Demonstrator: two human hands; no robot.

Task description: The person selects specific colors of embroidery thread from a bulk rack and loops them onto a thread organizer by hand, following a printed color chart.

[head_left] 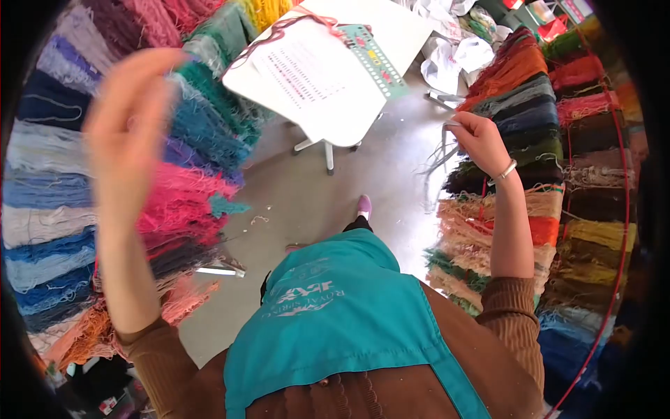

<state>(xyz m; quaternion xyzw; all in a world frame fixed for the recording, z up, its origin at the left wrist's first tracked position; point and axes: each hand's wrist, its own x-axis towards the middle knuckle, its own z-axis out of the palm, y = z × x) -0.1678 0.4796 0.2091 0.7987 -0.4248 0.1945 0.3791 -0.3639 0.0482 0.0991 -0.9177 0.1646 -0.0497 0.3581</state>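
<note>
My left hand [132, 112] is raised over the yarn rack at the left, near teal and blue yarn [199, 115]. It is smeared by motion, and whether it holds anything cannot be made out. At the right, my right hand [478, 143] pinches a thin bundle of grey threads [441, 155] that hangs down beside dark green and black yarn [520, 153]. A bracelet circles the right wrist.
A white table [342, 126] ahead carries a printed sheet [296, 73], a green card [370, 56] and dark red threads [279, 26]. Hanging yarn lines both sides. White plastic bags [453, 59] lie beyond the table. Table legs stand on the floor.
</note>
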